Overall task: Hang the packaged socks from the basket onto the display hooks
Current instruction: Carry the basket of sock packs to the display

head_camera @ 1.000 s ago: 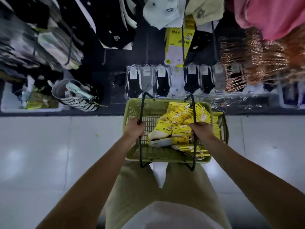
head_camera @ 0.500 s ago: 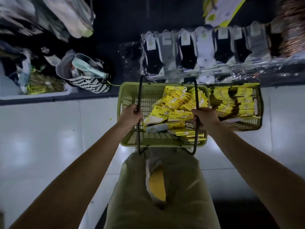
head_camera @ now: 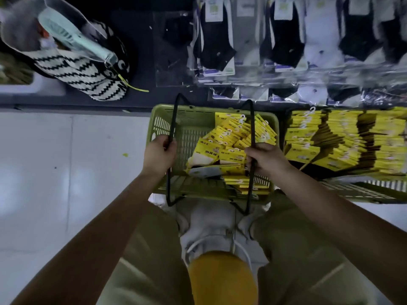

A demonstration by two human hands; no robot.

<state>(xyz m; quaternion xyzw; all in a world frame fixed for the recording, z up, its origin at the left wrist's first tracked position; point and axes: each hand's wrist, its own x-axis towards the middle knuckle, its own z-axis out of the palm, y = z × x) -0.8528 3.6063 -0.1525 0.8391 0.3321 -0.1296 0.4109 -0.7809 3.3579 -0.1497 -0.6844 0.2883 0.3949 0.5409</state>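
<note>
Our left hand (head_camera: 159, 156) grips one black handle (head_camera: 174, 119) of the green basket (head_camera: 191, 122), and our right hand (head_camera: 264, 160) grips the other handle (head_camera: 252, 124). The yellow packaged socks (head_camera: 231, 139) lie inside, toward three o'clock.

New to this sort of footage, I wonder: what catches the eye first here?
Bright yellow sock packs piled in the green basket at centre stand out first, the left hand and right hand each gripping a black handle. More yellow packs fill a second basket to the right; black and white socks hang in a row along the top.
</note>
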